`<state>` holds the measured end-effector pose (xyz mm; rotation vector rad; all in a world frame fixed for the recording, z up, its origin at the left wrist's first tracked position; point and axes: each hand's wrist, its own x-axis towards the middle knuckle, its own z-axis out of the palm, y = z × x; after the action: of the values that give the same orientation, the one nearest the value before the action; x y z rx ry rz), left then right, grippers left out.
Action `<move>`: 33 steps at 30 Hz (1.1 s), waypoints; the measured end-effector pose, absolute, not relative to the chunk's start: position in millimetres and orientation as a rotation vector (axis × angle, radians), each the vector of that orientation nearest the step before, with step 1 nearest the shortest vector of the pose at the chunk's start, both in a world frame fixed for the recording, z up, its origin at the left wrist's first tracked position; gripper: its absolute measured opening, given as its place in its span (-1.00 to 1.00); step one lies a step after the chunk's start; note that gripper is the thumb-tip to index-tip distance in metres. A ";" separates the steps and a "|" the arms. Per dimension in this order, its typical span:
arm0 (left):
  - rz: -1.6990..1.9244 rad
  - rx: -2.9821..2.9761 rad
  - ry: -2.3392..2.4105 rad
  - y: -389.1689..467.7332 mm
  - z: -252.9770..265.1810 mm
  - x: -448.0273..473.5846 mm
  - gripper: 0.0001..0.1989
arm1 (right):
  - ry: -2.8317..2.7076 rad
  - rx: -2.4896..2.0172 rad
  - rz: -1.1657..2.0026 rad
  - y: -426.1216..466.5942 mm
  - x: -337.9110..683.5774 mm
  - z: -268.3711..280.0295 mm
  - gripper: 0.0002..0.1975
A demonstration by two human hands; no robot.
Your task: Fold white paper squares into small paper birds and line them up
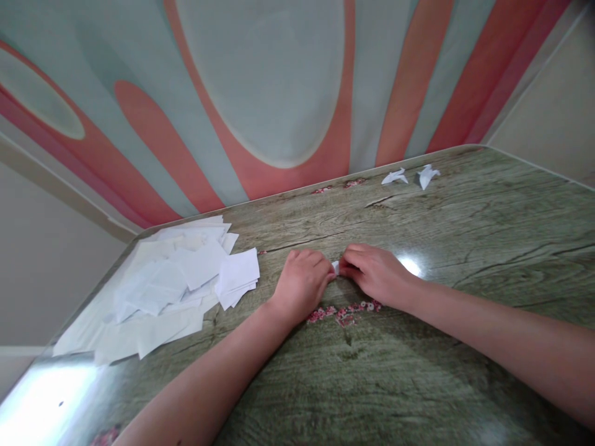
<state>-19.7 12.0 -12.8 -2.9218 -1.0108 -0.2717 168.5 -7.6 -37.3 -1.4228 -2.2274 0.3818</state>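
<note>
Between my two hands, near the middle of the table, is a small folded piece of white paper (335,267), mostly covered by the fingers. My left hand (304,279) pinches its left side with the thumb and fingers closed. From the other side, my right hand (369,269) grips the paper between thumb and bent fingertips. The exact shape of the fold is hidden. Two small folded white paper figures, a left one (395,177) and a right one (427,176), lie at the far edge of the table, beyond my right hand.
A spread pile of white paper sheets (158,279) covers the table's left side. At its right edge lies a small stack of square papers (238,275). The wood-patterned table (502,248) meets a red and grey-green patterned wall (260,93) at the back.
</note>
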 end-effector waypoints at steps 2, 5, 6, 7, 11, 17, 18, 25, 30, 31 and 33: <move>-0.216 -2.857 -0.914 10.3 -11.4 -17.9 -0.79 | -2.234 -1.414 0.366 -8.3 168.7 -37.1 -0.82; -0.148 -2.781 -0.853 7.7 -12.9 -14.6 -0.80 | -2.253 -1.397 0.291 -11.4 168.8 -36.4 -0.82; -0.136 -2.764 -0.856 7.4 -14.0 -13.9 -0.81 | -2.268 -1.390 0.252 -12.5 168.7 -36.0 -0.81; -0.130 -2.752 -0.866 7.4 -15.2 -13.6 -0.81 | -2.286 -1.383 0.214 -13.4 168.5 -35.6 -0.80; -0.164 -2.807 -0.916 10.0 -17.9 -15.7 -0.79 | -2.313 -1.382 0.188 -13.7 167.8 -34.3 -0.76; -0.193 -2.911 -0.923 12.1 -14.2 -17.6 -0.77 | -2.257 -1.403 0.334 -10.0 167.2 -34.4 -0.82; -0.177 -2.899 -0.930 12.0 -13.6 -17.0 -0.76 | -2.255 -1.418 0.323 -9.8 167.0 -34.3 -0.81; -0.349 -2.999 -1.220 16.3 -17.2 -15.7 -0.82 | -2.222 -1.468 0.384 -8.9 167.7 -31.3 -0.82; -0.500 -3.024 -1.384 17.1 -21.7 -17.2 -0.86 | -2.213 -1.492 0.398 -7.2 167.8 -31.8 -0.83; -0.494 -3.007 -1.399 16.2 -22.0 -16.6 -0.85 | -2.216 -1.498 0.395 -6.9 167.6 -32.2 -0.84; -0.446 -2.957 -1.406 13.5 -22.1 -14.5 -0.83 | -2.223 -1.511 0.383 -6.4 167.0 -33.0 -0.84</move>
<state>-14.5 13.5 -22.1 -2.9573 -1.4065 -0.4464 167.0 -6.4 -33.0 -1.5108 -2.2235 0.3828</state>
